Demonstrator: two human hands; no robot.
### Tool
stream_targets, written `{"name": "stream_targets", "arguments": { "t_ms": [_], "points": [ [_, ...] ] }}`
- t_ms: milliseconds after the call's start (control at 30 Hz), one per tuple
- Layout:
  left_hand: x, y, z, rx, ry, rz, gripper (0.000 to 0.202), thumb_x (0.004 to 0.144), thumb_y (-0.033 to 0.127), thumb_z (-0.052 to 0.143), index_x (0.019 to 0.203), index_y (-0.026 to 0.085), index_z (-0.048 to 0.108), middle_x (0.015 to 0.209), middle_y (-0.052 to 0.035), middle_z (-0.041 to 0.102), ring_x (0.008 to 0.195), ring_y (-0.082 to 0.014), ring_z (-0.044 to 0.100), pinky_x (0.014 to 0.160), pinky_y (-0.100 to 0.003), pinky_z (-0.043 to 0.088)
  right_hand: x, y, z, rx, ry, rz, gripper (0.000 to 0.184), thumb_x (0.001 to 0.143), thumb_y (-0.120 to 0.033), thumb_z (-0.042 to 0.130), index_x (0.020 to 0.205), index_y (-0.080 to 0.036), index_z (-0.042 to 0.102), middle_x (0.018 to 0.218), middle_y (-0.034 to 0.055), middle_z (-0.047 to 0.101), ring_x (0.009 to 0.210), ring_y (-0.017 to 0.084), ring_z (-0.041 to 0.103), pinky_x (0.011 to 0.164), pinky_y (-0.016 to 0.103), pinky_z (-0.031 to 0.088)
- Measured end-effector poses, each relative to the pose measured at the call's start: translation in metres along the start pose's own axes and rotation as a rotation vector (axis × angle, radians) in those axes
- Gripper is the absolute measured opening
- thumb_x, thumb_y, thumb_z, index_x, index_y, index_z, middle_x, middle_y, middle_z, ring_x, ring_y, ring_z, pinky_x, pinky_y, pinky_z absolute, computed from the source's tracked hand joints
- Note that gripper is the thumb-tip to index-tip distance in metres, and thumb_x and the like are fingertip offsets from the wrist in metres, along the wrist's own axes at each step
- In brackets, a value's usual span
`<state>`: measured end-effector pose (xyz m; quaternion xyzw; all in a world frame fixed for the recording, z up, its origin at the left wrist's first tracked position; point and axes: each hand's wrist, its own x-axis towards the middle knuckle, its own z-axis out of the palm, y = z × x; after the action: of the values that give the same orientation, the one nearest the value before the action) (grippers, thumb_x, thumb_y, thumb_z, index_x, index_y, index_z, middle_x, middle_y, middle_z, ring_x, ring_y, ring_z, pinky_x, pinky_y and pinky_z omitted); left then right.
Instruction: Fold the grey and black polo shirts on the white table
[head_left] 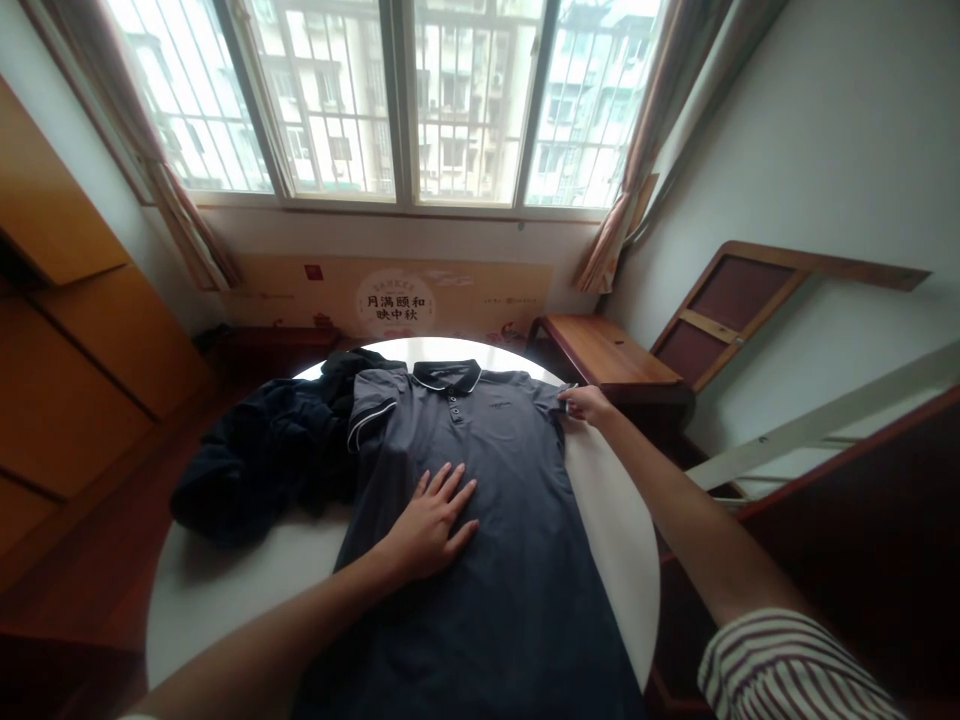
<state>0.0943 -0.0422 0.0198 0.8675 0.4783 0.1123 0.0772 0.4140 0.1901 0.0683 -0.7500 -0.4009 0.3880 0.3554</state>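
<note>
A dark grey polo shirt (502, 470) with a white-trimmed black collar lies face up on a round white table (615, 520). My left hand (433, 520) rests flat on the shirt's chest, fingers spread. At the far right edge my right hand (586, 404) pinches the end of the shirt's right sleeve. The shirt's hem hangs over the near table edge.
A heap of dark navy clothing (262, 450) lies on the table's left side, partly under the shirt's other sleeve. A small wooden table (607, 352) stands at the right by the wall. Wooden cabinets (82, 370) line the left. A window is behind.
</note>
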Motion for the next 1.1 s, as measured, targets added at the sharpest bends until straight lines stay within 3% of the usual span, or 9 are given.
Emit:
{"name": "stream_targets", "arguments": {
  "t_ms": [100,233,367,433,533,600,700,900,1100],
  "points": [
    [-0.001,0.0,0.0,-0.003,0.001,0.001,0.06,0.1,0.053,0.037,0.153,0.024,0.036,0.161,-0.0102,0.027,0.149,-0.0303,0.021,0.119,-0.055,0.023,-0.002,-0.006,0.002,0.001,0.037,-0.189,0.018,0.075,-0.013,0.073,0.089,-0.01,0.064,0.065,-0.0038,0.056,0.051,0.007,0.05,0.045,0.019,0.042],
    [-0.001,0.001,0.001,-0.002,0.007,-0.002,0.06,0.1,0.052,0.037,0.153,0.023,0.036,0.161,-0.0106,0.027,0.149,-0.0306,0.022,0.119,-0.055,0.023,-0.016,-0.02,0.001,0.001,-0.057,-0.45,0.03,0.063,-0.012,0.073,0.092,-0.013,0.067,0.059,-0.0074,0.052,0.051,0.007,0.048,0.047,0.017,0.04],
    [-0.001,0.001,0.003,-0.001,0.014,-0.001,0.06,0.1,0.052,0.038,0.153,0.024,0.035,0.161,-0.0105,0.027,0.15,-0.0307,0.021,0.119,-0.055,0.023,-0.022,-0.026,0.002,-0.13,-0.419,-0.766,0.035,0.074,-0.037,0.072,0.101,-0.015,0.066,0.065,-0.0032,0.059,0.056,0.011,0.056,0.055,0.023,0.049],
    [-0.001,0.001,0.004,-0.003,0.018,0.001,0.06,0.1,0.052,0.038,0.153,0.024,0.036,0.161,-0.0104,0.028,0.15,-0.0308,0.021,0.119,-0.055,0.023,-0.016,-0.025,0.008,-0.321,-0.374,-0.877,0.036,0.084,-0.045,0.061,0.102,-0.014,0.065,0.069,0.0016,0.064,0.061,0.015,0.062,0.06,0.028,0.053],
    [-0.001,0.001,0.004,-0.012,0.033,0.003,0.06,0.1,0.052,0.038,0.153,0.024,0.037,0.16,-0.0108,0.029,0.149,-0.0306,0.022,0.119,-0.055,0.024,-0.002,-0.02,0.023,-0.559,-0.131,-0.873,0.036,0.089,-0.041,0.053,0.103,-0.01,0.067,0.089,0.0137,0.071,0.083,0.023,0.069,0.079,0.038,0.056],
    [-0.002,0.001,0.003,-0.018,0.042,0.004,0.06,0.1,0.052,0.038,0.152,0.024,0.037,0.16,-0.0107,0.029,0.149,-0.0308,0.023,0.118,-0.055,0.024,0.004,-0.015,0.038,-0.631,-0.114,-0.867,0.04,0.089,-0.036,0.053,0.115,-0.009,0.066,0.115,0.0201,0.068,0.109,0.029,0.065,0.096,0.043,0.05],
    [-0.002,0.002,0.002,-0.017,0.031,0.001,0.06,0.099,0.052,0.038,0.153,0.024,0.037,0.161,-0.0105,0.028,0.149,-0.0313,0.022,0.118,-0.055,0.024,0.005,-0.003,0.06,-0.749,-0.173,-0.877,0.05,0.093,-0.038,0.05,0.138,-0.016,0.056,0.147,0.0138,0.051,0.138,0.027,0.043,0.114,0.043,0.035],
    [-0.002,0.002,-0.002,-0.02,-0.009,0.009,0.065,0.098,0.055,0.039,0.155,0.023,0.032,0.163,-0.011,0.022,0.15,-0.0326,0.018,0.119,-0.056,0.022,0.005,0.016,0.077,-0.959,-0.209,-0.754,0.06,0.099,-0.056,0.031,0.153,-0.03,0.035,0.164,0.0045,0.022,0.15,0.031,0.018,0.115,0.065,0.017],
    [-0.003,0.005,0.001,-0.04,0.02,0.015,0.063,0.098,0.054,0.042,0.151,0.021,0.039,0.16,-0.0119,0.031,0.148,-0.0339,0.024,0.117,-0.057,0.025,0.004,-0.001,0.069,-1.049,-0.177,-0.717,0.055,0.101,-0.046,0.03,0.153,-0.028,0.035,0.163,0.0083,0.024,0.149,0.033,0.021,0.111,0.073,0.012]
  ]
}}
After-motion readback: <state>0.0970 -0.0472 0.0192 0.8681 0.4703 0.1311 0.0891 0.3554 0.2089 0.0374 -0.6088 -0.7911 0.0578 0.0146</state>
